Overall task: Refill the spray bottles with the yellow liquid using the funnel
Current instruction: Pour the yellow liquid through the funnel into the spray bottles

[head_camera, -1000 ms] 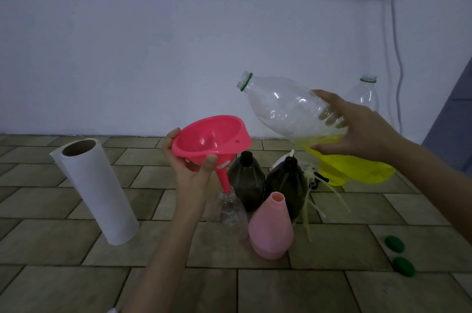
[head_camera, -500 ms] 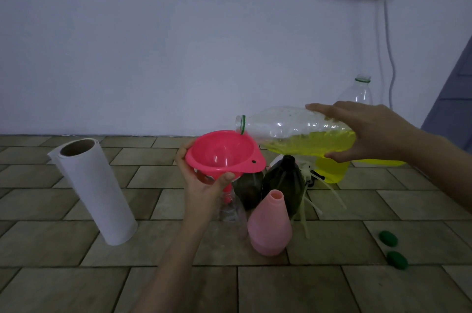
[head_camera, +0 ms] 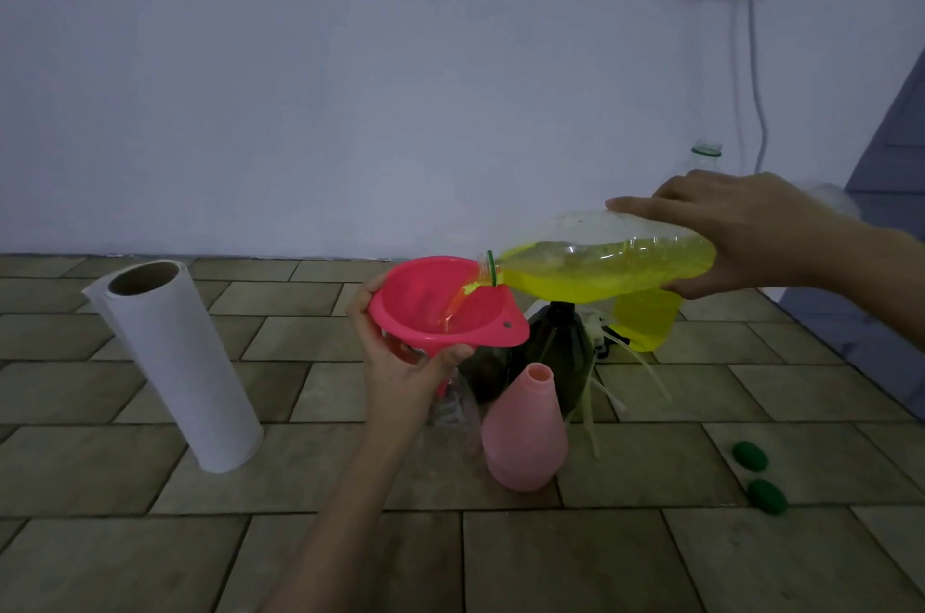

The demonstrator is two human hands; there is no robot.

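a: why is the big clear bottle (head_camera: pixel 600 262) lying nearly flat?
b: so the yellow liquid (head_camera: pixel 590 279) reaches its mouth and runs into the pink funnel (head_camera: pixel 445 307); the right hand (head_camera: pixel 736 232) wraps its fingers over the body to steer the tilt.

a: and the funnel?
b: the left hand (head_camera: pixel 400 362) cups it under the bowl, thumb curled in front, keeping the stem in the clear spray bottle (head_camera: pixel 453 407) on the floor; otherwise, i'd judge, it tips.

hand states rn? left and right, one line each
Left hand: closed on the pink funnel, gripping it under the rim.
Right hand: closed on the tipped clear bottle, pouring yellow liquid into the funnel.
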